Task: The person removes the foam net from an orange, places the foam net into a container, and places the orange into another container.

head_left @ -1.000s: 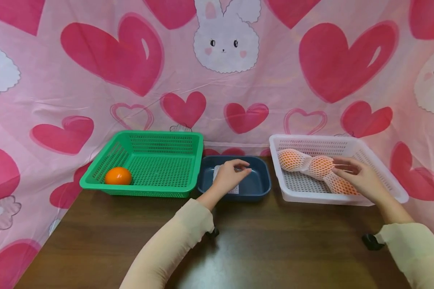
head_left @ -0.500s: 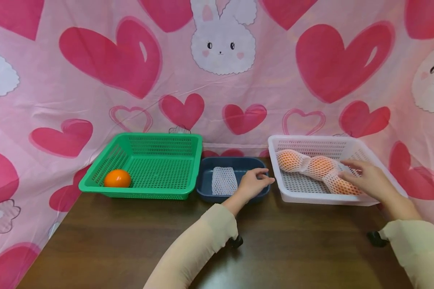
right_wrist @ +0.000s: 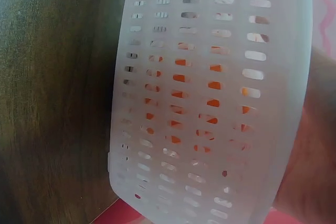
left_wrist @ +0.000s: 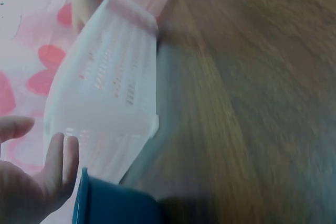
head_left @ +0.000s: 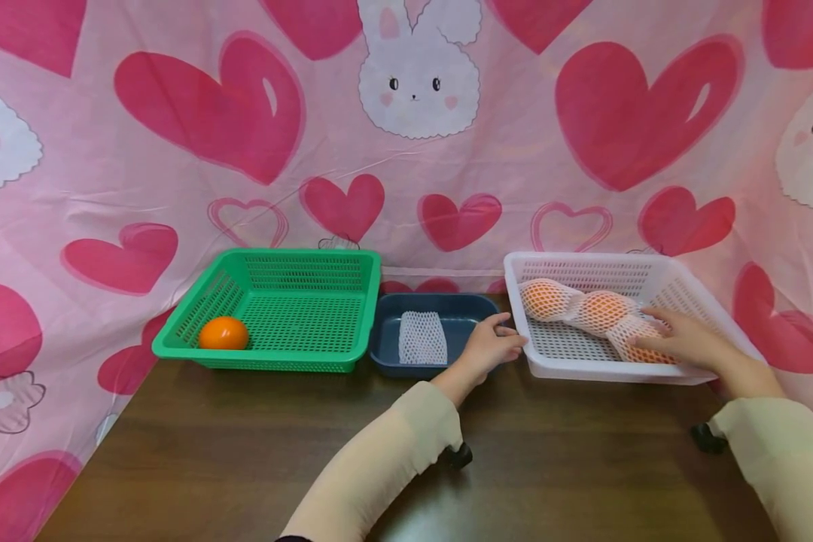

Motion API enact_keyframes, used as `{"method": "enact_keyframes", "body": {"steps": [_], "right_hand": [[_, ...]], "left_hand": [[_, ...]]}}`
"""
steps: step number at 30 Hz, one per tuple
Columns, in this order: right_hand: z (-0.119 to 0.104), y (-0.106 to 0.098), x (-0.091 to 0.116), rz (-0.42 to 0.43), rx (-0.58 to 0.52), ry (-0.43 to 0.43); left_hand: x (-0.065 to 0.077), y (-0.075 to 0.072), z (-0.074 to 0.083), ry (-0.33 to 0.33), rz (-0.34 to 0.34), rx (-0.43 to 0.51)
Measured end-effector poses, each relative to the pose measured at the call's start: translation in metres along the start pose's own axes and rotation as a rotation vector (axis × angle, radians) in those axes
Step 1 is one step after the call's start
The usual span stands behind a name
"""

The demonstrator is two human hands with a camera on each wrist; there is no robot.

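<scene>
Several fruits that look like oranges show: a bare orange (head_left: 223, 333) in the green basket (head_left: 264, 353), and three in white foam net sleeves in the white basket (head_left: 583, 370). My right hand (head_left: 701, 346) reaches over that basket's front right rim, its thumb and fingers round the nearest netted orange (head_left: 640, 339). Behind it lie the middle netted orange (head_left: 606, 310) and the left netted orange (head_left: 545, 299). My left hand (head_left: 485, 350) is over the right end of the dark blue tray (head_left: 406, 372), fingers loosely bent beside the white basket's left rim, holding nothing. An empty net sleeve (head_left: 423, 339) lies in the tray.
The containers stand in a row at the back of the brown wooden table (head_left: 244, 452), the tray between the two baskets. A pink cloth (head_left: 515, 150) with hearts and rabbits hangs right behind them. In the right wrist view, the slotted basket wall (right_wrist: 199, 103) hides most of the right hand.
My left hand has moved right, from above the net sleeve to the white basket's left rim, uncovering the sleeve. My right hand has shifted slightly right and lowered onto the nearest netted orange.
</scene>
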State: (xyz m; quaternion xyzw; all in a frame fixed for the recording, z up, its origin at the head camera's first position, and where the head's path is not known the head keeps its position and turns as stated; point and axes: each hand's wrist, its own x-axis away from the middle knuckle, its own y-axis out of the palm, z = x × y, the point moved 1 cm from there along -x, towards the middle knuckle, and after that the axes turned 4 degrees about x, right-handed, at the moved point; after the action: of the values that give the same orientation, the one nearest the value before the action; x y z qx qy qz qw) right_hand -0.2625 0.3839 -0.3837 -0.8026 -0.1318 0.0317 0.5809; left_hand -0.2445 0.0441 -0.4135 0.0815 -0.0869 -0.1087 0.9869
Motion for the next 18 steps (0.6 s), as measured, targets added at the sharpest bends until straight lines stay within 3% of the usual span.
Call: {"method": "enact_keyframes", "body": {"steps": [9,18], "right_hand": [[0.009,0.009,-0.006,-0.048,0.009,0.019],[0.006,0.011,-0.008,-0.111,-0.013,0.029]], "left_hand": [[0.003,0.012,-0.003,-0.063,0.038,0.130],[0.003,0.014,-0.005,-0.104,0.055,0.181]]}}
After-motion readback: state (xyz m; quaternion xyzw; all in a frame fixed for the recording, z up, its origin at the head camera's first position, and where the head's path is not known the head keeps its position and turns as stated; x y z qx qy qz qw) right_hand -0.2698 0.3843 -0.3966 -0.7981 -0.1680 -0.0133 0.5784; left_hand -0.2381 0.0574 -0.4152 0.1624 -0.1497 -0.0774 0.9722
